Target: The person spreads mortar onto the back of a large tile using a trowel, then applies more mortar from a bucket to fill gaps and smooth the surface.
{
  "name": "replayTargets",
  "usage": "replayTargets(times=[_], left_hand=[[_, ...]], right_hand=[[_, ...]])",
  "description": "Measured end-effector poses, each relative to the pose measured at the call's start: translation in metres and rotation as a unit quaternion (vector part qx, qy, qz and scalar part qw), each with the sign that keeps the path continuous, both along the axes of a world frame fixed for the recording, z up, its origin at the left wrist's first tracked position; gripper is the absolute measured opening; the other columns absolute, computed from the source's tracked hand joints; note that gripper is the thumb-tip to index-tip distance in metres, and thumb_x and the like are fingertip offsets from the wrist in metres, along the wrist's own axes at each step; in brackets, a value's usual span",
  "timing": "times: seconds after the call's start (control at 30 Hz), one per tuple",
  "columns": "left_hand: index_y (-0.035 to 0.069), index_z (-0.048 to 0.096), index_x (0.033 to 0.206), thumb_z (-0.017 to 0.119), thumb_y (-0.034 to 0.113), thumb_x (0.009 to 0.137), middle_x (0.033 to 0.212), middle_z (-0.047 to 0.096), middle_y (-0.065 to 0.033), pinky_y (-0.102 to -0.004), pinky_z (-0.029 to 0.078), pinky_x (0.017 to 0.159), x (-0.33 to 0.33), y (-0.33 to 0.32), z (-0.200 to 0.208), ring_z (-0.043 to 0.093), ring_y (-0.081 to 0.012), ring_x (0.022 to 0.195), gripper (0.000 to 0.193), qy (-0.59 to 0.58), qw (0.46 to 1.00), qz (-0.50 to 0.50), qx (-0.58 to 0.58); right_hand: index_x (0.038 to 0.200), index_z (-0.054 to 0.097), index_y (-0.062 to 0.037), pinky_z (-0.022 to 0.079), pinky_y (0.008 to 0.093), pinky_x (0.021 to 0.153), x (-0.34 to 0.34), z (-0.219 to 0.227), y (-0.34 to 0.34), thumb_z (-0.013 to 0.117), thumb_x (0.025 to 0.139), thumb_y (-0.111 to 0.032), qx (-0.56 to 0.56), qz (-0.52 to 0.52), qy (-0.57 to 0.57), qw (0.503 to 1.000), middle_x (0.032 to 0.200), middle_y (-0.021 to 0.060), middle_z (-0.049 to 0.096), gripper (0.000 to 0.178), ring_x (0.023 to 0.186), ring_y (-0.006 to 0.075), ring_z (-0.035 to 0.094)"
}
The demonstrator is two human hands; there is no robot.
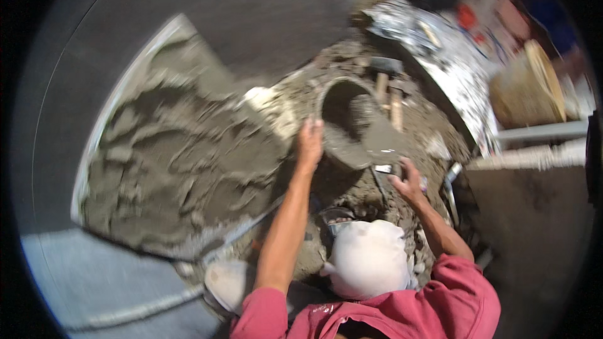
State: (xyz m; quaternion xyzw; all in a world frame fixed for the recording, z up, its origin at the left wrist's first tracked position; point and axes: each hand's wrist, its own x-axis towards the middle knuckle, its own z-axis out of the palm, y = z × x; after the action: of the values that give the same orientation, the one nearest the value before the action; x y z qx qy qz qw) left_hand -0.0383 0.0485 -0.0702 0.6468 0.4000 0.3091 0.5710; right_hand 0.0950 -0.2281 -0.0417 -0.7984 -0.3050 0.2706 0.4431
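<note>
My left hand (310, 143) grips the left rim of a mortar-coated bucket (333, 95), which is tilted with its mouth toward me. Wet grey mortar lies inside it. At the bucket's right side, my right hand (409, 182) is closed round the short handle of what looks like a trowel (384, 144), its flat part smeared with mortar. Blur hides the exact grip. To the left, a thick, uneven bed of wet mortar (182, 163) covers a section of floor between dark slabs.
A hammer (384, 64) lies on rubble beyond the bucket. Dark tiles (270, 19) border the mortar, with grey-blue slabs (113, 276) at lower left. A silvery sheet (449, 56), a tipped yellowish bucket (527, 91) and a large board (527, 226) stand to the right.
</note>
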Motion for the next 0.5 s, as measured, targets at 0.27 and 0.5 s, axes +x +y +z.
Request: replayTargets(times=[0.27,0.5], left_hand=[[-0.002,0.043,0.127,0.044,0.027,0.093,0.123,0.049,-0.0291,-0.0437,0.044,0.09,-0.099,-0.072,-0.011,0.054,-0.0385,0.108,0.044,0.099,0.992,-0.049,0.056],[-0.003,0.064,0.088,0.057,0.024,0.083,0.083,0.065,-0.0228,-0.0466,0.051,0.073,-0.24,-0.136,0.034,0.064,-0.0378,0.08,0.028,0.275,0.851,-0.442,0.065]], right_hand=[[0.101,0.045,-0.0021,0.043,0.0282,0.076,-0.055,0.077,0.066,0.072,0.07,-0.005,0.064,0.161,0.006,0.985,0.091,0.0082,0.055,0.041,0.084,0.0168,0.052],[0.093,0.047,-0.0023,0.048,0.0377,0.064,-0.104,0.028,0.126,0.069,0.075,-0.015,-0.158,0.419,0.016,0.894,0.082,0.0174,0.058,0.032,0.068,0.0275,0.057]])
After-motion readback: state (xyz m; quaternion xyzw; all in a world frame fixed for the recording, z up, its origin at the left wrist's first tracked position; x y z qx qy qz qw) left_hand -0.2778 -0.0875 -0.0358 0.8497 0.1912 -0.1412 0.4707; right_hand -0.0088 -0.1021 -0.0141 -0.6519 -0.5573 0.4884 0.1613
